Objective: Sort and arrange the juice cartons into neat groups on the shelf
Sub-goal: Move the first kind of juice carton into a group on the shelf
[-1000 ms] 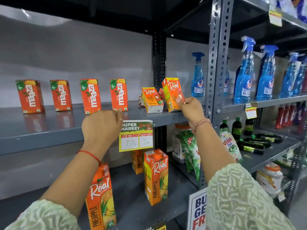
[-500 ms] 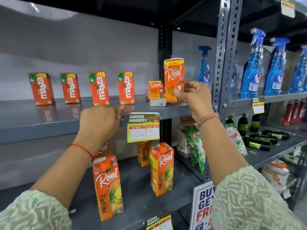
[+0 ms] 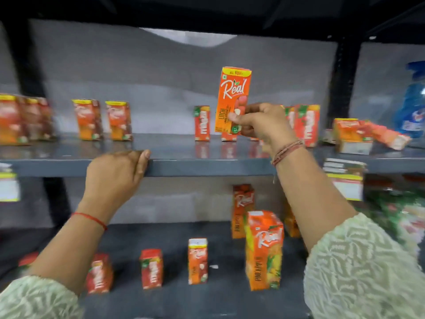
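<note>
My right hand [image 3: 262, 125] holds a small orange Real litchi carton [image 3: 232, 97] upright in the air above the upper shelf [image 3: 207, 168]. My left hand [image 3: 117, 173] grips that shelf's front edge. Small red Maaza cartons [image 3: 202, 123] stand behind the held carton, partly hidden by my right hand. Further left stand small Real cartons [image 3: 118, 120] in a row, blurred. At the right, small Real cartons [image 3: 353, 134] lie in a loose heap, one tipped over.
On the lower shelf [image 3: 184, 300] stand a tall Real pineapple carton [image 3: 264, 249], another tall one [image 3: 242, 212] behind it, a small Real carton [image 3: 197, 261] and small Maaza cartons [image 3: 151, 268]. A blue spray bottle [image 3: 411, 100] is at far right. Price tags [image 3: 345, 183] hang off the shelf edge.
My right hand has carried the Real litchi carton leftward along the upper shelf, past the Maaza cartons. The view has swung left, and my left hand has slid along the shelf edge.
</note>
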